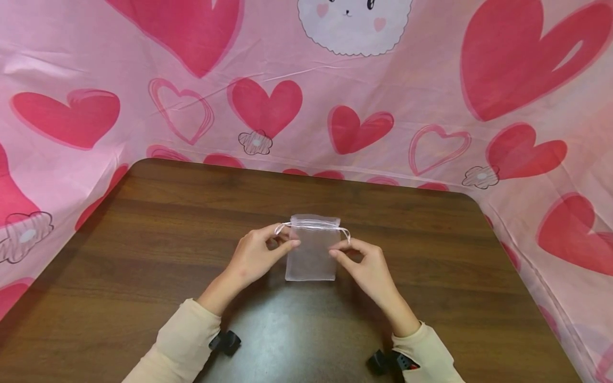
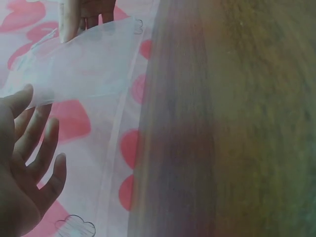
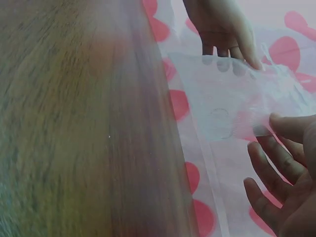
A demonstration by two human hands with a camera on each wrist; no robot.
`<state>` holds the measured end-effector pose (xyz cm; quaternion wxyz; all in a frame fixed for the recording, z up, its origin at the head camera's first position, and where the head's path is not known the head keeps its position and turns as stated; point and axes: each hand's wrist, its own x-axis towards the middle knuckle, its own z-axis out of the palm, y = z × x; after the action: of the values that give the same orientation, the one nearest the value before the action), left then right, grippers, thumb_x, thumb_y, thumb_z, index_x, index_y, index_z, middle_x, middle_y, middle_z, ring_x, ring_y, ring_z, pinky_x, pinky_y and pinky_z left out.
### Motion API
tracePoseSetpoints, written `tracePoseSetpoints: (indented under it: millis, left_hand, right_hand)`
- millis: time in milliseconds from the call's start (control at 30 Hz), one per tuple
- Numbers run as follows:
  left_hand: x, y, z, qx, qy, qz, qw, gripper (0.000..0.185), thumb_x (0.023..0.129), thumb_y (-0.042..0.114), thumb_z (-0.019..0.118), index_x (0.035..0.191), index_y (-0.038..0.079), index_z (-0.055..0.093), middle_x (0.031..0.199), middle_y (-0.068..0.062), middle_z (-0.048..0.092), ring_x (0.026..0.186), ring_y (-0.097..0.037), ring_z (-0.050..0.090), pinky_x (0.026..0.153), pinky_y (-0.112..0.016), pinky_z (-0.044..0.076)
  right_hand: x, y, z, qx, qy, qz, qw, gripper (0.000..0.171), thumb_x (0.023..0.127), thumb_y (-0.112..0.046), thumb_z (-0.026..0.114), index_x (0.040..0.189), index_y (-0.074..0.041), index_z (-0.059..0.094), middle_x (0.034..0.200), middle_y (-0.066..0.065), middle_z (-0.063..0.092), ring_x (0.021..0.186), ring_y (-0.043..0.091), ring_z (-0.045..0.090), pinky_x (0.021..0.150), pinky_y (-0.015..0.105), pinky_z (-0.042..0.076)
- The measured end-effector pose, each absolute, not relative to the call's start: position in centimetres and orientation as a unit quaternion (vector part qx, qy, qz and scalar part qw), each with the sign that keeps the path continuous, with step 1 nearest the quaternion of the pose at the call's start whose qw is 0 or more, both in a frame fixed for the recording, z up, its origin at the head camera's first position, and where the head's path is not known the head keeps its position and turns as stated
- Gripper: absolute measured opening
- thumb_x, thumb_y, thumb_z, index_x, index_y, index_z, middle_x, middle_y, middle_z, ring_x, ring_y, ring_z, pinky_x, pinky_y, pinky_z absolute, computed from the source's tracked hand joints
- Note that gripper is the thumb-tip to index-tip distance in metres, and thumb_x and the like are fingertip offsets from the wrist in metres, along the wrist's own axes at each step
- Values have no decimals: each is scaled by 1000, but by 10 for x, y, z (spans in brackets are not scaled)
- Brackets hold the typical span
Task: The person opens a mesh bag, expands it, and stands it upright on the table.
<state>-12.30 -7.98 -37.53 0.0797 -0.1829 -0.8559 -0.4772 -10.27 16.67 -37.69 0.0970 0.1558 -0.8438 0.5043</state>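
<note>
Head view, nearest the camera: two cream sleeves (image 1: 184, 340) reach in over the dark brown wooden table (image 1: 143, 266), with a small black clip-like part under each wrist. Beyond the sleeves, the left hand (image 1: 254, 255) pinches the left edge of a small, sheer white organza drawstring pouch (image 1: 312, 250) between thumb and forefinger, its other fingers loosely spread, as the left wrist view shows (image 2: 29, 158). The right hand (image 1: 366, 266) pinches the pouch's right edge in the same way, near the top, the remaining fingers (image 3: 269, 168) relaxed and apart. The pouch sits at the middle of the table between the two hands, its mouth pointing away from the person; in the wrist views it looks lifted and stretched flat between the hands. A thin white drawstring (image 1: 316, 227) runs across its far end, with a loop sticking out at each side. Farther off, behind and around the table, hangs a pink cloth printed with red hearts (image 1: 268, 106) and a white cartoon animal face (image 1: 354, 21).
</note>
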Motion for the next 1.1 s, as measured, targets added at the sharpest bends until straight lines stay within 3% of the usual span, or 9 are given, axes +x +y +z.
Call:
tracePoseSetpoints:
  millis: [400, 667, 1100]
  left_hand:
    - [-121, -80, -379, -179, -862, -471, 44, 16, 85, 33, 79, 97, 26, 72, 81, 17, 67, 74, -8, 60, 71, -31, 48]
    - [-121, -78, -381, -179, -862, -470, 69, 13, 83, 29, 81, 92, 24, 73, 80, 17, 69, 72, -7, 59, 70, -34, 49]
    - [-117, -79, -376, -127, -852, -502, 79, 7, 87, 30, 78, 91, 29, 73, 77, 20, 71, 68, -7, 61, 64, -34, 46]
  right_hand:
    - [-97, 164, -362, 115, -825, 541, 115, 6, 86, -1, 75, 91, 1, 74, 80, 10, 72, 76, 13, 65, 73, 20, 47]
    - [-88, 157, -337, 110, -829, 538, 106, 7, 87, 1, 73, 92, 5, 73, 81, 14, 72, 77, 12, 65, 76, 22, 48]
    - [-101, 170, -373, 135, -808, 567, 83, 14, 89, -11, 75, 102, -6, 75, 87, 4, 74, 82, 21, 68, 76, 23, 49]
